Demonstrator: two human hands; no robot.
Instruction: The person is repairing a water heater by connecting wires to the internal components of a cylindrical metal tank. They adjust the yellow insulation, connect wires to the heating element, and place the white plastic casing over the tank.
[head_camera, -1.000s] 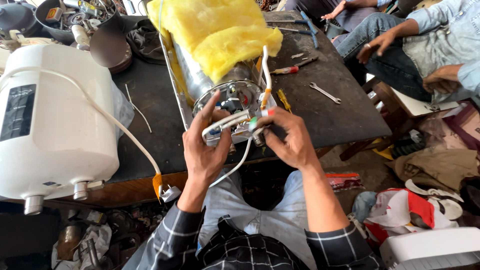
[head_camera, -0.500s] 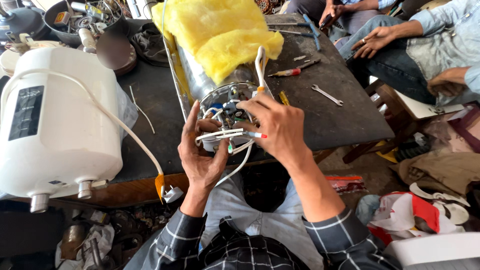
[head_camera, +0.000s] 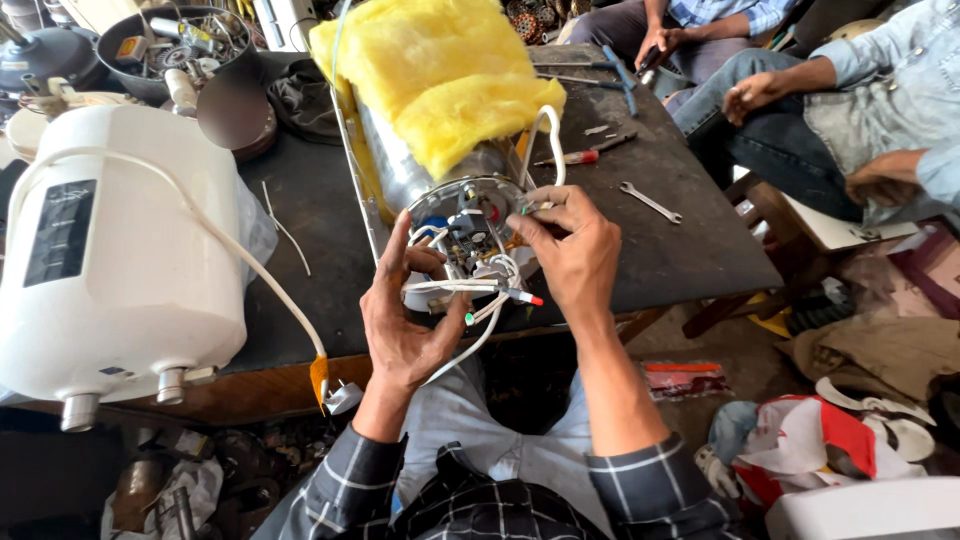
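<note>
A metal water-heater tank (head_camera: 400, 170) wrapped in yellow insulation (head_camera: 440, 80) lies on the dark table (head_camera: 690, 260), its open end facing me. My left hand (head_camera: 405, 320) holds a bundle of white wires (head_camera: 465, 290) with red and green tips at that end. My right hand (head_camera: 570, 250) pinches a small part at the tank's wiring plate (head_camera: 475, 225), next to a looped white cable (head_camera: 545, 135).
A white heater casing (head_camera: 110, 260) with a cord and plug (head_camera: 340, 395) lies at the left. A spanner (head_camera: 650, 202), a red-handled screwdriver (head_camera: 580, 157) and a bowl of parts (head_camera: 170, 45) are on the table. Other people (head_camera: 850, 110) sit at the far right.
My right hand has moved up from the wire bundle to the tank's wiring plate. My left hand has stayed on the white wires, and the view has shifted down a little.
</note>
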